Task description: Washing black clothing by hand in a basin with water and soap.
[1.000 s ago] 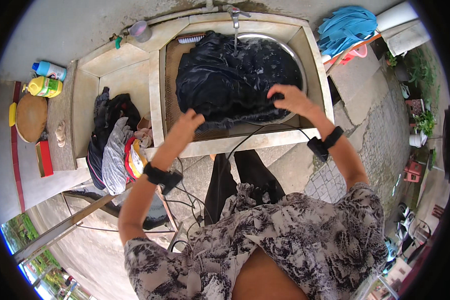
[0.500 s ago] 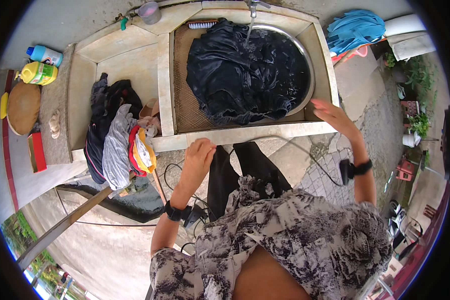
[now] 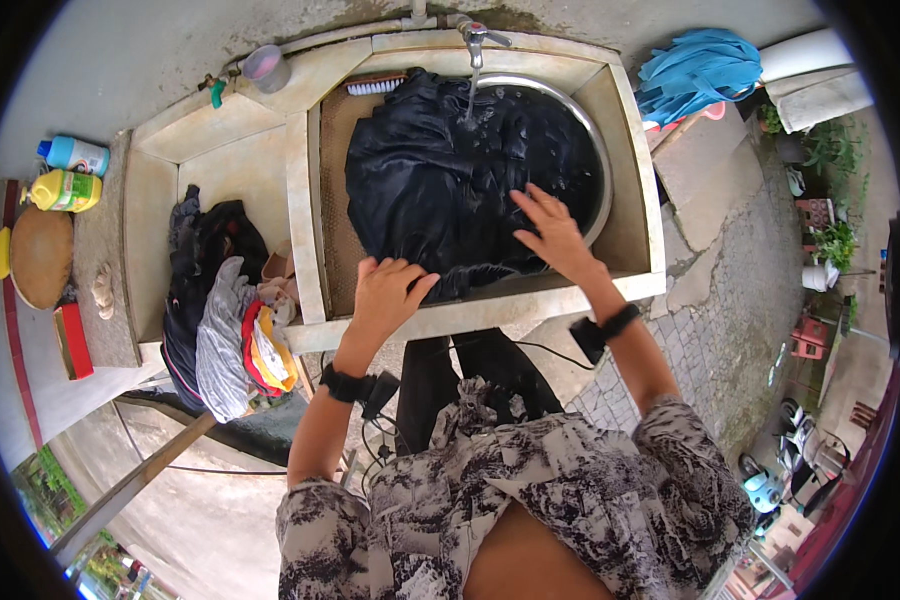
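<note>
A soaked dark garment (image 3: 410,170) lies heaped over the left part of a round metal basin (image 3: 602,160) in the tiled sink, partly under dark water. My right hand (image 3: 558,238) is over the basin's near side with fingers spread, nothing held in it. At the sink's front edge, my left hand (image 3: 388,298) has its fingers loosely bent and the thumb apart; they are beside the garment's near edge, and I cannot tell whether they touch it. Water runs from the tap (image 3: 474,40) onto the garment.
A scrub brush (image 3: 375,86) lies at the sink's back left. Piled clothes (image 3: 220,320) hang over the left compartment's front. Bottles (image 3: 65,190) stand on the far-left ledge, a plastic cup (image 3: 266,68) behind. Blue cloth (image 3: 695,68) hangs at the right.
My right hand has moved left from the sink's right rim to over the basin. My left hand has come to the garment's near edge. The view has shifted slightly.
</note>
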### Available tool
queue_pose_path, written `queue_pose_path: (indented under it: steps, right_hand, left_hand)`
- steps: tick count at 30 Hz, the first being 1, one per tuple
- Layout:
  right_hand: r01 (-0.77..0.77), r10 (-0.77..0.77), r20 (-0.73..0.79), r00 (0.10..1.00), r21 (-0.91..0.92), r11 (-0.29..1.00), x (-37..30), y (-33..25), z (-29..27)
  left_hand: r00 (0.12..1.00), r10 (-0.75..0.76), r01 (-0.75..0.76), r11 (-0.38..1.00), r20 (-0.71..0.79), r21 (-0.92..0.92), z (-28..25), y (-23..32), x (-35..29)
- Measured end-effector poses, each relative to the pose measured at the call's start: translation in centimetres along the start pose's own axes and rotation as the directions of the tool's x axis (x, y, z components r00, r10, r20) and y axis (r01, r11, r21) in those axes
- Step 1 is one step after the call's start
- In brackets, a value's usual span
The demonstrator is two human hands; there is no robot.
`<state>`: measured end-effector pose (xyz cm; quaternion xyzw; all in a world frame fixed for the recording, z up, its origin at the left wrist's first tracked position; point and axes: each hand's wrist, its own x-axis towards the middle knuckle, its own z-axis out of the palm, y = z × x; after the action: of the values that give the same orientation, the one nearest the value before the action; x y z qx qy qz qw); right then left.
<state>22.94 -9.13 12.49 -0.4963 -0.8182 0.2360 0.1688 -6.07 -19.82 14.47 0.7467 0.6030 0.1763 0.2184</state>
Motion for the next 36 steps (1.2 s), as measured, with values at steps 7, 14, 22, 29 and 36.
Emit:
queue_pose_path:
  steps: [7, 14, 22, 29, 36]
  right_hand:
    - [0.107, 0.352, 0.798, 0.488, -0.455, 0.884, 6.6, 1.5, 1.3]
    - [0.165, -0.161, -0.128, 0.979, 0.024, 0.986, 20.6, -9.5, 3.6]
    - [0.077, -0.142, -0.23, 0.963, -0.267, 0.961, 28.4, -8.9, 13.1]
    - [0.163, -0.195, -0.143, 0.97, -0.211, 0.964, 28.8, -8.6, 13.4]
    - [0.098, -0.123, -0.072, 0.99, -0.279, 0.955, 28.7, -7.3, 12.4]
  left_hand:
    - [0.798, -0.481, 0.601, 0.674, 0.362, -0.429, -3.3, -2.8, 0.4]
    - [0.921, -0.355, 0.319, 0.923, -0.161, -0.214, -7.7, -3.3, 9.4]
    - [0.818, -0.483, 0.375, 0.859, -0.311, -0.348, -3.3, -8.4, 14.8]
    - [0.538, -0.829, 0.28, 0.344, -0.15, -0.896, -2.5, -11.2, 17.9]
    - [0.345, -0.938, 0.063, 0.059, -0.034, -0.996, -0.9, -10.7, 21.6]
